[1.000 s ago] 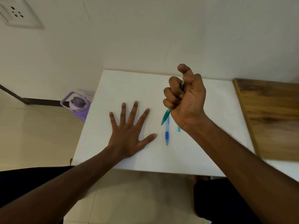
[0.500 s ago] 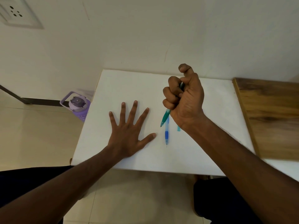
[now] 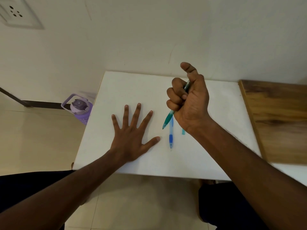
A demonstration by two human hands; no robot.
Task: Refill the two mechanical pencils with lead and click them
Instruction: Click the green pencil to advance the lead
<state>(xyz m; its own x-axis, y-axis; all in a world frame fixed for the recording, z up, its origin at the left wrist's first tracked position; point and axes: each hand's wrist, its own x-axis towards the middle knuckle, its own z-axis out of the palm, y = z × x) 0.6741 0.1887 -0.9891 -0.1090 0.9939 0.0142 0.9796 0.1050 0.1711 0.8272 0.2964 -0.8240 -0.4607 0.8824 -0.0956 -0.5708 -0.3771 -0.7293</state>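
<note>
My right hand (image 3: 191, 103) grips a green mechanical pencil (image 3: 168, 119) in a fist above the white table (image 3: 216, 117), tip pointing down and left. The thumb stands raised, off the pencil's top end. A blue mechanical pencil (image 3: 171, 135) lies flat on the table just below that hand, tip toward me with a thin lead showing. A small teal piece (image 3: 183, 131), maybe a lead case, peeks out beside my right wrist, mostly hidden. My left hand (image 3: 132, 135) rests flat on the table with fingers spread, left of the blue pencil, holding nothing.
A wooden board (image 3: 279, 117) adjoins the table on the right. A purple water bottle (image 3: 79, 108) stands on the tiled floor by the table's left edge. A wall runs behind the table, with a socket (image 3: 15, 14) at the upper left.
My right thumb has lifted off the top of the green pencil, after pressing on it. The left hand and the blue pencil have stayed put.
</note>
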